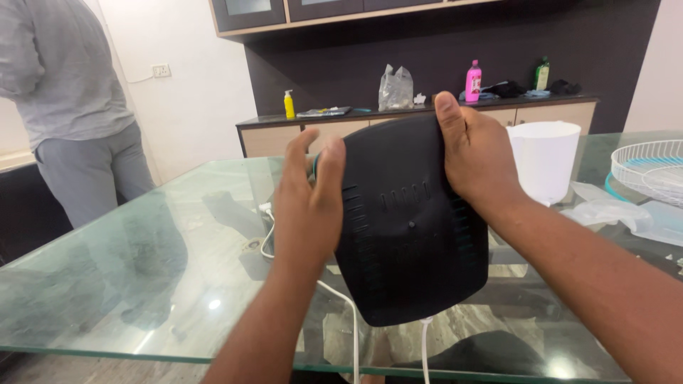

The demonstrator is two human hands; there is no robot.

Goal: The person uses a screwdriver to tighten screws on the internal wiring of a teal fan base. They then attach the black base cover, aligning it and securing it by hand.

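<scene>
Both my hands hold up a black plastic base plate (409, 227) with rounded corners and rows of vent slots, its underside facing me, tilted above the glass table (178, 270). My left hand (307, 206) grips its left edge, thumb across the face. Its upper right corner is clasped by my right hand (475, 153), thumb on top. A white cord (353, 320) hangs from the plate's bottom and trails over the glass.
A white plastic bucket-like part (545, 160) stands behind the plate. A white wire fan grille (651, 167) and clear plastic wrapping (619, 213) lie at the right. A person in grey (71, 107) stands at the left. Bottles and a bag sit on the back sideboard (420, 117).
</scene>
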